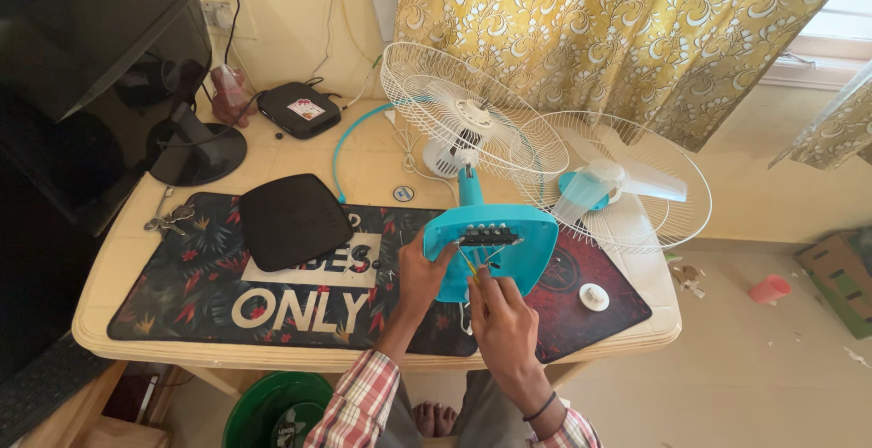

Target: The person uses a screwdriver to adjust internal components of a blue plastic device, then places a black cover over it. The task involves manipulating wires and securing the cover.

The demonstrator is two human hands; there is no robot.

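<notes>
Turquoise fan base (509,253) is tilted up at the near desk (381,162) edge, underside exposed. Left hand (420,277) is clenched on its left rim. Right hand (500,316) grasps a thin yellow tool (468,264) at the switch block (489,234).

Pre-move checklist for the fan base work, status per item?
1. Left hand steadies the turquoise fan base: ok, it grips the base's left edge.
2. Right hand has the tool on the part: ok, a thin yellow-handled screwdriver points at the switch block.
3. Tip seated in a screw: cannot tell, too small.
4. Loose parts out of the way: ok, the detached grille with blade and the white knob lie to the right on the table.
5. Fan unplugged: cannot tell, the cord's end is hidden.
</notes>
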